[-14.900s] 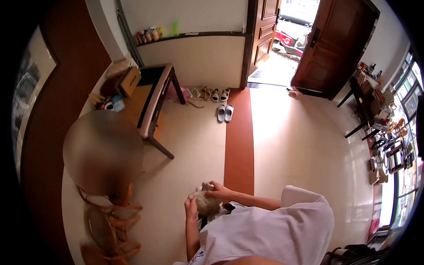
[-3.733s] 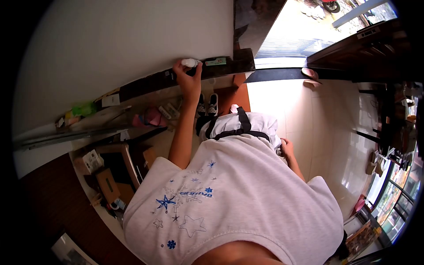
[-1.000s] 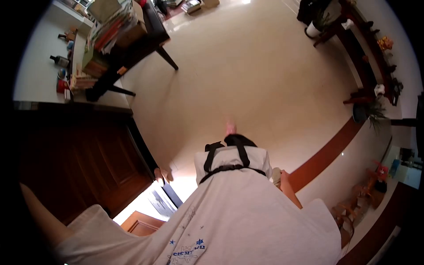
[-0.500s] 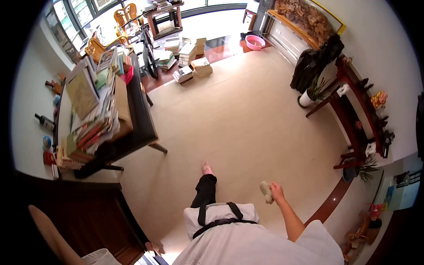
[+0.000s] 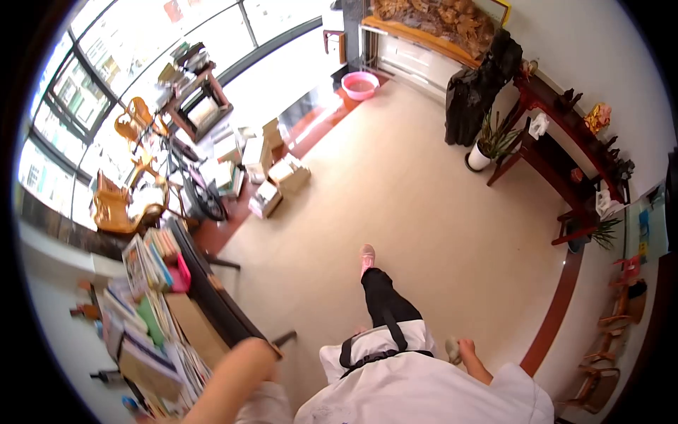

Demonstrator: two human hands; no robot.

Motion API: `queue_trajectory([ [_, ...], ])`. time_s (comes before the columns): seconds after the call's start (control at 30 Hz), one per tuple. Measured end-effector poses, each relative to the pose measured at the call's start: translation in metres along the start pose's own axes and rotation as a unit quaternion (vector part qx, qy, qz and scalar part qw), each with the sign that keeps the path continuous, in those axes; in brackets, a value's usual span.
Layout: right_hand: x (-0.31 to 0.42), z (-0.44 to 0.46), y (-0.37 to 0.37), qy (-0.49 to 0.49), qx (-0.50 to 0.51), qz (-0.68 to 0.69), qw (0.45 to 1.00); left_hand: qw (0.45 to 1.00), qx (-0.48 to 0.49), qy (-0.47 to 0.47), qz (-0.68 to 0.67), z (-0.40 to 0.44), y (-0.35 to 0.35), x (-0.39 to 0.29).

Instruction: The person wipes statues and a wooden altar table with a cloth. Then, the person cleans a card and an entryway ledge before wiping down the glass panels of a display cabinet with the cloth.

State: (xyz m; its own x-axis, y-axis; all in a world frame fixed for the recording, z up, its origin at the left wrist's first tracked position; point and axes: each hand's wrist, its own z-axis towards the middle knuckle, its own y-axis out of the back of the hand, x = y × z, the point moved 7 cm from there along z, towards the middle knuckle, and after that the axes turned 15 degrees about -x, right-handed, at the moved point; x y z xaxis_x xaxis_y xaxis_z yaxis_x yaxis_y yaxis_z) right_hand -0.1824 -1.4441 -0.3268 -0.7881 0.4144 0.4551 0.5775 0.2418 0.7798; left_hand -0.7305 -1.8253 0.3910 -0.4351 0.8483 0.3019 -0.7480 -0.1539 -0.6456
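My right hand [image 5: 466,349], low at my right side, is closed round a crumpled, grey-beige cloth [image 5: 453,350]. My bent left arm [image 5: 236,374] rises at the lower left, blurred, beside the paper-laden table; the hand at its end falls outside what I can make out. One pink shoe [image 5: 366,258] is stepping forward on the pale floor [image 5: 424,212]. A white bag [image 5: 381,343] with black straps sits at my waist.
To the left, a dark table [image 5: 226,311] carries piled books and papers [image 5: 166,332]. Book stacks [image 5: 265,198] stand on the floor near a bicycle [image 5: 201,191]. A pink basin [image 5: 360,85] lies ahead; a potted plant [image 5: 480,157] and red-brown console table [image 5: 558,166] line the right.
I have stepped forward and the view has turned right to left, so the book stacks appear lower. My left arm has swung up beside the table. The cloth stays in my right hand.
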Motion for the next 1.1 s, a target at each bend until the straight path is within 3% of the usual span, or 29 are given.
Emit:
queue_trajectory([
  [0.03,0.016,0.002,-0.009,-0.03,-0.015,-0.012,0.999,0.978,-0.169,0.059,-0.104,-0.017,0.083,0.042],
  [0.07,0.034,0.009,-0.025,-0.051,-0.018,-0.031,0.998,0.977,-0.093,0.176,0.079,-0.063,0.087,0.14],
  [0.13,0.089,0.03,-0.054,-0.086,-0.028,-0.071,0.993,0.905,-0.139,0.399,0.054,-0.119,0.122,0.285],
  [0.2,0.13,0.067,-0.092,-0.079,-0.005,-0.108,0.991,0.92,-0.079,0.379,0.054,-0.134,0.111,0.386],
  [0.3,0.273,0.091,-0.126,-0.115,0.029,-0.003,0.993,0.908,-0.011,0.417,-0.034,-0.134,0.121,0.493],
  [0.37,0.365,0.13,-0.168,-0.043,0.0,0.047,0.998,0.897,0.021,0.435,-0.082,-0.125,0.142,0.547],
  [0.5,0.543,0.206,-0.24,0.125,0.037,0.075,0.989,0.879,0.059,0.453,-0.134,-0.104,0.205,0.649],
  [0.6,0.688,0.234,-0.264,0.168,0.057,0.045,0.983,0.867,0.076,0.464,-0.165,-0.087,0.266,0.726],
  [0.73,0.83,0.262,-0.305,0.149,0.061,-0.001,0.987,0.854,0.095,0.468,-0.206,-0.062,0.346,0.843],
  [0.8,0.849,0.298,-0.346,0.111,0.04,-0.015,0.993,0.85,0.1,0.471,-0.213,-0.053,0.383,0.902],
  [0.83,0.851,0.329,-0.374,0.11,0.028,-0.014,0.993,0.855,0.102,0.47,-0.195,-0.048,0.402,0.931],
  [0.9,0.895,0.341,-0.39,0.013,0.047,0.024,0.998,0.869,0.108,0.473,-0.095,-0.05,0.449,0.984],
  [0.93,0.934,0.339,-0.392,0.024,0.057,0.009,0.998,0.858,0.106,0.502,-0.026,-0.049,0.468,1.016],
  [1.0,0.998,0.335,-0.404,0.043,0.077,-0.031,0.996,0.845,0.131,0.517,-0.04,-0.047,0.498,1.08],
  [1.1,1.077,0.345,-0.439,0.038,0.041,0.067,0.996,0.808,0.207,0.546,-0.083,-0.03,0.528,1.167],
])
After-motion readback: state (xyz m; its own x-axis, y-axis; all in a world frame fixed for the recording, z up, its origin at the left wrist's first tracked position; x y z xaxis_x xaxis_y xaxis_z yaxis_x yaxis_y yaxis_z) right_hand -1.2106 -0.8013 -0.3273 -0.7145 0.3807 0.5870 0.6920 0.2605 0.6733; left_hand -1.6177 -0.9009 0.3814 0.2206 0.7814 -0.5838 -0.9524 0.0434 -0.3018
